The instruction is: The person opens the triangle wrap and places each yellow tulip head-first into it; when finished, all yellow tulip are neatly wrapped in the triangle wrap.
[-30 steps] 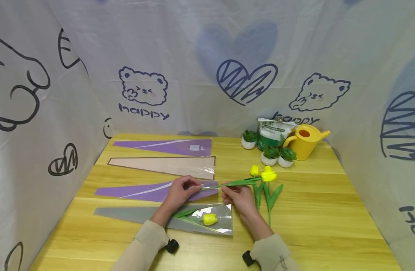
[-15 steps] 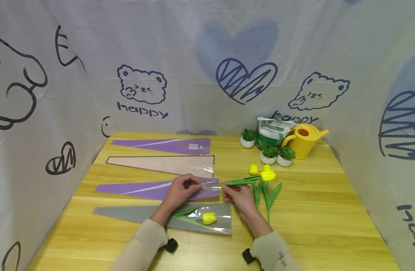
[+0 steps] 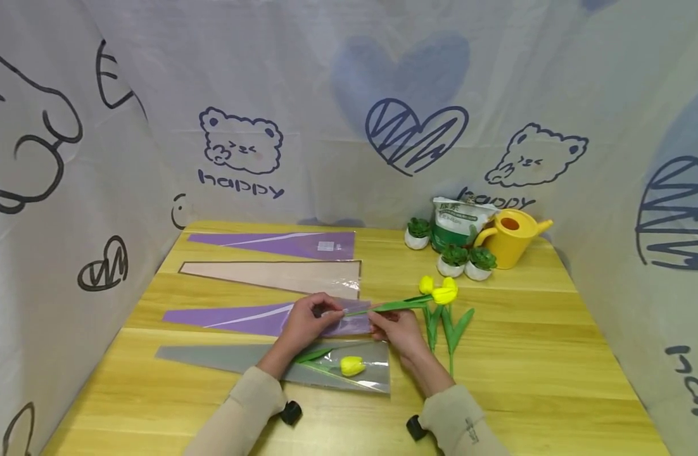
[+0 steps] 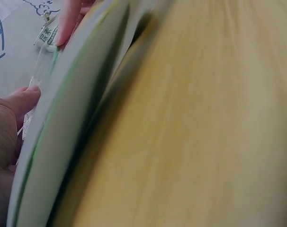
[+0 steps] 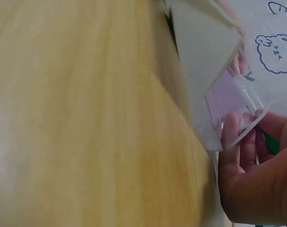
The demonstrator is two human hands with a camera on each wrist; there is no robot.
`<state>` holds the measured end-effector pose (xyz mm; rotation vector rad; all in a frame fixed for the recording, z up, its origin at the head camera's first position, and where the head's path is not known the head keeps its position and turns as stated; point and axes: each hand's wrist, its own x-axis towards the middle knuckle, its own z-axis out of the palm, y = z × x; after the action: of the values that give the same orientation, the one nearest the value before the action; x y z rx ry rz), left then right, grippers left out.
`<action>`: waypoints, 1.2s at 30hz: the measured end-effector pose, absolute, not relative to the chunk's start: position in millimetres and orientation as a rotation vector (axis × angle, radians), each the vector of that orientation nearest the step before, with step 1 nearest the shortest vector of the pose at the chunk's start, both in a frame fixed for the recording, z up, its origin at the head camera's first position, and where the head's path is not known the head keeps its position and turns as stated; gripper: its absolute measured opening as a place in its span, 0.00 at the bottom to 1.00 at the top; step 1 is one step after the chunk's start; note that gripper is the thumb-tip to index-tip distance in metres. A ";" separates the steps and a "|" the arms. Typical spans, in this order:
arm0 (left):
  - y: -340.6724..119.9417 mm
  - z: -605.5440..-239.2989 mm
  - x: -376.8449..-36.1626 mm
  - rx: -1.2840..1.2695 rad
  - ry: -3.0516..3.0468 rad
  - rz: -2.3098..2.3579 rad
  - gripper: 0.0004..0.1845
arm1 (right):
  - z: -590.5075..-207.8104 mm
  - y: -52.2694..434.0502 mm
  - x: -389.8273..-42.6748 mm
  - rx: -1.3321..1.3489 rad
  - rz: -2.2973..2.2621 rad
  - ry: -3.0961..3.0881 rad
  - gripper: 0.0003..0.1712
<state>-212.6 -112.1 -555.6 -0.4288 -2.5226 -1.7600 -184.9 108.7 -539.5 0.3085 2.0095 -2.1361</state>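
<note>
My left hand (image 3: pixel 308 324) pinches the purple-and-clear flower sleeve (image 3: pixel 212 316) near its wide right end. My right hand (image 3: pixel 399 330) holds a yellow tulip (image 3: pixel 444 291) by its green stem, flower to the right. The stem end lies by the left fingertips at the sleeve's mouth; whether it is inside is hard to tell. In the right wrist view, clear film (image 5: pixel 250 101) touches the right thumb and fingers. Below the left hand, a grey sleeve (image 3: pixel 212 360) carries another yellow tulip (image 3: pixel 352 366). Two more tulips lie right of the hands, partly behind the held one.
A pale brown-edged sleeve (image 3: pixel 280 277) and another purple sleeve (image 3: pixel 269 244) lie farther back on the wooden table (image 3: pixel 531 354). At back right stand a yellow watering can (image 3: pixel 511 237), a green-and-white bag (image 3: pixel 457 225) and several potted succulents (image 3: pixel 454 259).
The held tulip has slid slightly left with my right hand, toward the left fingertips. The purple sleeve's wide end has shifted a little. Other things stay put.
</note>
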 end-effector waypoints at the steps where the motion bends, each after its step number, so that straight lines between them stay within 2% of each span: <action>1: -112.3 -558.4 -214.2 -0.424 -2.519 -1.759 0.05 | -539.5 109.2 -184.8 0.306 -2.132 2.012 0.14; 9: -115.6 -563.5 -221.4 -0.454 -2.472 -1.809 0.04 | -533.1 112.0 -181.1 0.346 -2.092 2.000 0.15; 17: -116.1 -562.2 -221.4 -0.476 -2.483 -1.819 0.04 | -529.5 114.2 -175.1 0.442 -2.115 1.885 0.21; 24: -110.7 -537.5 -207.3 -0.491 -2.483 -1.841 0.04 | -528.5 123.3 -165.9 0.476 -2.116 1.895 0.21; 36: -117.8 -568.4 -217.4 -0.498 -2.486 -1.835 0.06 | -528.7 136.1 -154.4 0.505 -2.069 1.994 0.16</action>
<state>-217.4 -117.8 -568.4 -0.4984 -2.4858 -1.8347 -154.4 136.1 -528.7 0.5048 1.9936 -2.0689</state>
